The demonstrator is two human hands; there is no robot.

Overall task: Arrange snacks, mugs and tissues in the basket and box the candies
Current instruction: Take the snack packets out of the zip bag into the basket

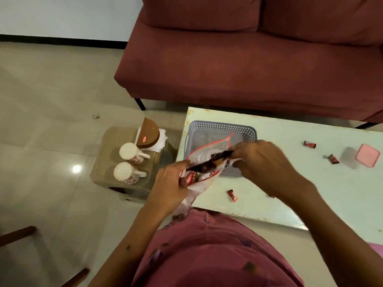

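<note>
My left hand [172,183] grips the near side of a clear plastic bag [204,156] with a red rim, full of wrapped snacks. My right hand [263,160] pinches a dark snack packet [219,155] at the bag's mouth. The bag hangs over the near left corner of a grey perforated basket [221,128] on the pale table [290,193]. Red-wrapped candies lie loose on the table: one [232,195] near the front, one [309,144] and one [333,159] to the right. A pink-lidded box [367,155] stands at the right.
Left of the table, a low stool [107,146] carries two white mugs [132,153] [128,172] with red flowers and a brown tissue holder [150,132] with white tissues. A maroon sofa [248,59] stands behind the table. A wooden chair leg [16,235] shows at the lower left.
</note>
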